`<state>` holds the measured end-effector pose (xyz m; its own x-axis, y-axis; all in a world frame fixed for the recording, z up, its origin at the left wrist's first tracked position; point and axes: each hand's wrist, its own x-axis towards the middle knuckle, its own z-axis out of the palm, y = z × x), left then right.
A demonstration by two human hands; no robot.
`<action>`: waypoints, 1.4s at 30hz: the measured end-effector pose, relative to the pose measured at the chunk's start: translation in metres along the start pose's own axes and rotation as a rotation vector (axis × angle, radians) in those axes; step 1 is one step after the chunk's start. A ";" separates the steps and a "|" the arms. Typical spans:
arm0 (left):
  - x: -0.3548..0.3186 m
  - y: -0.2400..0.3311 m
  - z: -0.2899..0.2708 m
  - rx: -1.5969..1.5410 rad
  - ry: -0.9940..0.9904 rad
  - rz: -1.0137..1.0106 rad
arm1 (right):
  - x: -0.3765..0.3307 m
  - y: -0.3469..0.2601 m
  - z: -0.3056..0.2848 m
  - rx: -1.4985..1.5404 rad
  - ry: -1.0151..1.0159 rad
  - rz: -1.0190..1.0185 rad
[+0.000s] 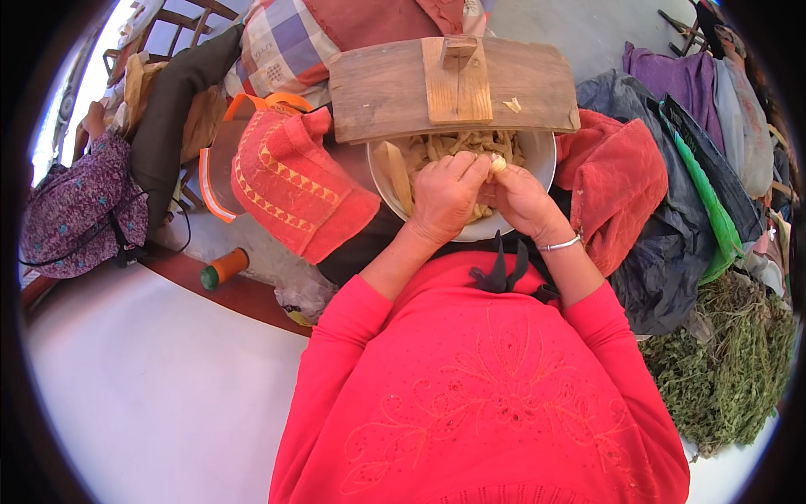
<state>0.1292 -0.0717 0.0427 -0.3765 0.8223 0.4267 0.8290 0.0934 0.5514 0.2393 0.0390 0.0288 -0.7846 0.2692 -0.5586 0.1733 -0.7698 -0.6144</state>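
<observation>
A white basin (550,155) rests by my lap, holding pale tan strips (437,149) that look dry and fibrous. Over it my two hands meet. My left hand (451,191) is closed, its fingertips pinched at a pale yellowish twisted piece (499,164). The same piece sits between the thumb and fingers of my right hand (522,197), which wears a bracelet on the wrist. A long tan strip (393,178) leans on the basin's left inner wall. Across the far rim lies a wooden board (378,84) with a smaller wooden block fixed on top.
Red towels (306,181) lie left and right of the basin. An orange and green thread spool (224,269) sits to the left. Dark plastic bags (646,252) and a heap of dried green plants (722,361) are at right. Another person's patterned sleeve (88,197) shows far left.
</observation>
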 end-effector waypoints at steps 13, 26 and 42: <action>0.033 0.010 -0.012 -0.331 -0.209 -0.433 | -0.004 -0.022 0.012 -0.873 0.260 -0.775; -0.024 -0.020 -0.038 -0.689 -0.217 -0.528 | -0.012 -0.035 0.011 -0.448 0.158 -0.631; 0.040 -0.044 -0.061 -0.983 -0.560 -0.688 | 0.005 -0.109 0.024 -0.778 -0.240 -0.021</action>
<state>0.0523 -0.0766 0.0790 -0.1792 0.9125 -0.3678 -0.1931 0.3339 0.9226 0.2020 0.1107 0.1064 -0.8829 0.0797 -0.4627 0.4524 -0.1196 -0.8838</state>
